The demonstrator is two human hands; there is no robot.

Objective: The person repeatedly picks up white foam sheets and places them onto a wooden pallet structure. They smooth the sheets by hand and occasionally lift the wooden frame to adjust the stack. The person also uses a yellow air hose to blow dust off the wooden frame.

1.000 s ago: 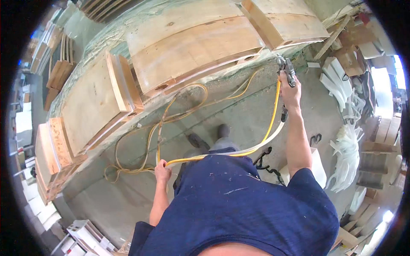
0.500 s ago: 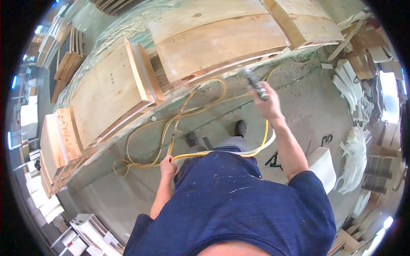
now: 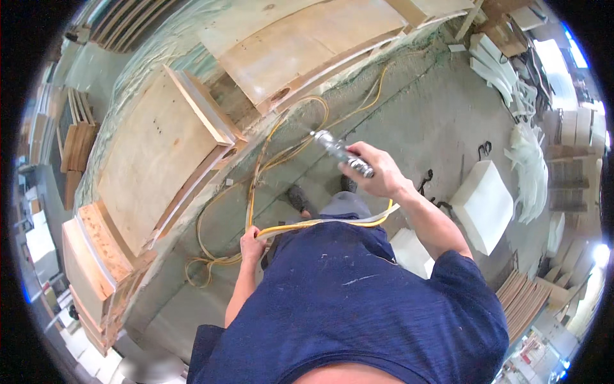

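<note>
My right hand [image 3: 380, 173] is closed around a silver cylindrical tool with a narrow tip [image 3: 334, 148], held out in front of me over the floor. The tip points away and to the left, toward the wooden boxes. At my left side, my left hand [image 3: 251, 243] grips a yellow hose [image 3: 288, 227]. The hose crosses in front of my waist beside a whitish strand and rises toward my right hand. Whether it joins the tool is hidden behind that hand. More yellow hose lies in loops [image 3: 259, 173] on the floor.
Pale plywood boxes [image 3: 160, 144] stand in a row ahead and to the left, on a base with crumpled greenish plastic film [image 3: 153, 54]. White foam blocks [image 3: 484, 205] and a heap of white strips [image 3: 527, 169] lie to the right. Stacked wooden panels [image 3: 77, 141] stand at far left.
My right hand has swung left and slightly nearer with the tool. My body has turned right, so the boxes sit farther left in view. My left hand still grips the hose.
</note>
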